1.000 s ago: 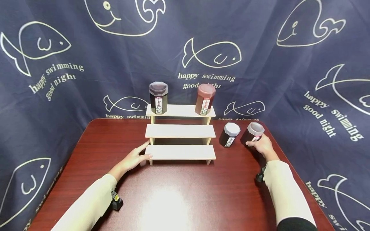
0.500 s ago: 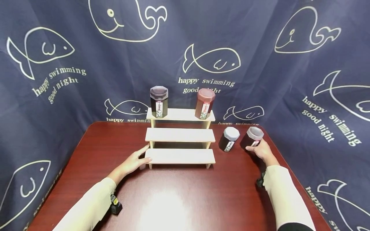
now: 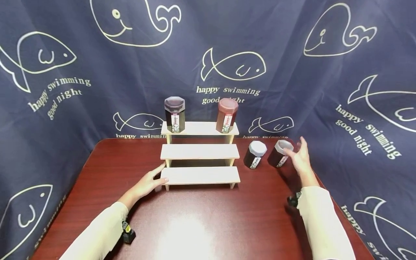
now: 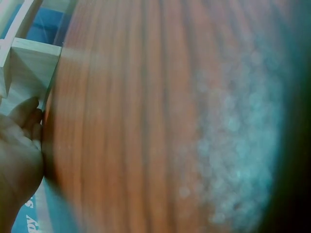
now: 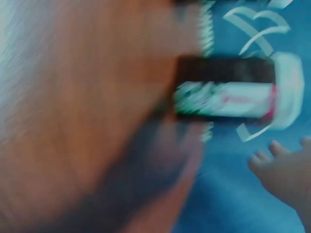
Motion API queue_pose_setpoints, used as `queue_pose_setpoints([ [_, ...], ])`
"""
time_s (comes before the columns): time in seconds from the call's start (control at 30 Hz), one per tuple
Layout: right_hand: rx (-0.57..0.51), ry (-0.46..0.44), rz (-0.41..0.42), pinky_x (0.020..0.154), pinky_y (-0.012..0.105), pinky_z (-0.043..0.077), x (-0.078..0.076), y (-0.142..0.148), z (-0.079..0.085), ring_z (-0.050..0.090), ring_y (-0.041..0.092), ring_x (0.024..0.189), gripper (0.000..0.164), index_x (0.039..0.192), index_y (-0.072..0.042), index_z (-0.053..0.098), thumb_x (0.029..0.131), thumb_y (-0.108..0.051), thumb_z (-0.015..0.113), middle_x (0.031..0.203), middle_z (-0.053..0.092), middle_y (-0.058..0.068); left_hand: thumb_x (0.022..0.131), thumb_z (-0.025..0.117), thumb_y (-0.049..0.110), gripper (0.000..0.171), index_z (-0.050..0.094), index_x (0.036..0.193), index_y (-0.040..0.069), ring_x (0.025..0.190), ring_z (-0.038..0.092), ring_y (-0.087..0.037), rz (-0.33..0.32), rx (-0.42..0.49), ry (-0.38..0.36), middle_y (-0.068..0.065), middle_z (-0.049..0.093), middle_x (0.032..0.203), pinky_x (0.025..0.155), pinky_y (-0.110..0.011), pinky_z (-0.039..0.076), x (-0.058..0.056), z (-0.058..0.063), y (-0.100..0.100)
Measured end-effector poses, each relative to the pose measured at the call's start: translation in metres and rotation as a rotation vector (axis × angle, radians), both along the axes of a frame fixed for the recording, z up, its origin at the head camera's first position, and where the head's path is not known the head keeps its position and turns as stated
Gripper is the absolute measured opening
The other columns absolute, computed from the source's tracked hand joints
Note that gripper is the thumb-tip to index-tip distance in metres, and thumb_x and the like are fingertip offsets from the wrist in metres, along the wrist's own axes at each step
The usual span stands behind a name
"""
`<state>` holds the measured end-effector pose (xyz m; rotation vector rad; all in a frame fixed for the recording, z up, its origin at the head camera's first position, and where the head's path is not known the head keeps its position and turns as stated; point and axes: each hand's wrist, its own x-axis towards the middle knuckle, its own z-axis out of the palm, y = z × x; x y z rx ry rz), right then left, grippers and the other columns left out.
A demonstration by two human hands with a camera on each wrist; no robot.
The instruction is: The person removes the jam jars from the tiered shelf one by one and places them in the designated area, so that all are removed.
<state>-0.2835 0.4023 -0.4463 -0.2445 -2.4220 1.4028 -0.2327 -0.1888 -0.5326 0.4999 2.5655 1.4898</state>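
A three-tier wooden display stand (image 3: pixel 199 175) stands mid-table. My left hand (image 3: pixel 145 185) holds its left end, thumb at the front corner of the lowest board and index finger behind; in the left wrist view, the fingers (image 4: pixel 30 112) reach its side panel. An upright dark octagonal jar (image 3: pixel 277 158) with a translucent pale lid and white label stands at the table's far right. Beside and just above it, my right hand (image 3: pixel 301 160) has its fingers spread and the thumb overlapping the lid. The right wrist view shows this jar (image 5: pixel 226 70) blurred, with fingertips (image 5: pixel 276 147) apart from it.
A white-lidded dark jar (image 3: pixel 255 155) stands between the stand and the right-hand jar. On the top tier sit a purple-lidded jar (image 3: pixel 174 115) at left and a red jar (image 3: pixel 226 115) at right. A navy fish-print curtain (image 3: pixel 234 32) hangs behind the red-brown table (image 3: pixel 253 213).
My right hand has let go of the right-hand jar and risen beside its lid, fingers spreading. The jar stays standing where it was. My left hand keeps its place at the stand.
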Motion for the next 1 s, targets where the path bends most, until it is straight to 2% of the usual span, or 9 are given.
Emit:
queue_pose_setpoints([
  [0.07,0.043,0.092,-0.057,0.118,0.047,0.027,-0.006,-0.014,0.018,0.033,0.04,0.141,0.088,0.16,-0.005,0.018,0.088,-0.005,0.068,0.153,0.033,0.03,0.096,0.069,0.026,0.076,0.031,0.158,0.006,0.147,0.026,-0.039,0.006,0.0,0.006,-0.016,0.031,0.161,0.117,-0.06,0.022,-0.001,0.003,-0.002],
  [0.17,0.125,0.21,-0.067,0.117,0.045,0.028,-0.016,-0.04,0.043,0.036,0.039,0.139,0.083,0.156,-0.005,0.031,0.082,-0.001,0.066,0.148,0.039,0.028,0.096,0.069,0.029,0.076,0.031,0.158,0.007,0.147,0.026,-0.037,0.018,0.006,0.011,-0.014,0.032,0.161,0.118,-0.059,0.021,-0.002,0.005,-0.003],
  [0.27,0.171,0.267,-0.021,0.115,0.045,0.03,-0.021,-0.07,0.063,0.039,0.037,0.137,0.081,0.154,-0.004,0.036,0.079,0.0,0.065,0.145,0.043,0.025,0.096,0.069,0.03,0.077,0.031,0.158,0.006,0.148,0.026,-0.037,0.02,0.011,0.018,-0.013,0.031,0.161,0.118,-0.058,0.02,-0.002,0.003,-0.004],
  [0.37,0.177,0.263,0.064,0.115,0.047,0.03,-0.021,-0.102,0.075,0.039,0.036,0.138,0.08,0.154,-0.005,0.036,0.08,-0.001,0.066,0.146,0.044,0.024,0.096,0.068,0.03,0.077,0.03,0.158,0.005,0.148,0.025,-0.037,0.013,0.007,0.014,-0.013,0.03,0.162,0.118,-0.058,0.02,0.0,0.0,-0.003],
  [0.53,0.163,0.204,0.209,0.116,0.05,0.029,-0.02,-0.148,0.079,0.037,0.038,0.14,0.081,0.155,-0.004,0.033,0.084,-0.007,0.071,0.148,0.041,0.025,0.096,0.069,0.029,0.078,0.029,0.159,0.005,0.147,0.025,-0.037,0.006,0.002,-0.001,-0.013,0.03,0.162,0.118,-0.059,0.019,0.002,-0.004,-0.003],
  [0.63,0.173,0.185,0.25,0.116,0.05,0.03,-0.023,-0.169,0.079,0.038,0.038,0.14,0.083,0.155,-0.003,0.032,0.085,-0.013,0.074,0.148,0.04,0.025,0.096,0.069,0.03,0.078,0.03,0.158,0.006,0.147,0.026,-0.037,0.008,0.011,0.01,-0.013,0.031,0.161,0.118,-0.058,0.021,0.001,-0.004,-0.002],
  [0.83,0.223,0.094,0.26,0.114,0.051,0.034,-0.026,-0.203,0.079,0.039,0.038,0.14,0.094,0.157,-0.002,0.027,0.083,-0.03,0.079,0.15,0.038,0.024,0.096,0.069,0.03,0.078,0.029,0.159,0.007,0.147,0.027,-0.034,0.0,0.003,-0.004,-0.011,0.031,0.161,0.118,-0.056,0.021,0.002,-0.006,0.0],
  [1.0,0.154,0.079,0.239,0.113,0.049,0.036,-0.03,-0.222,0.079,0.042,0.039,0.136,0.104,0.158,0.0,0.022,0.081,-0.033,0.084,0.149,0.036,0.026,0.096,0.069,0.028,0.076,0.03,0.158,0.004,0.146,0.027,-0.037,-0.008,0.007,0.016,-0.015,0.032,0.161,0.118,-0.059,0.02,0.0,-0.003,0.001],
])
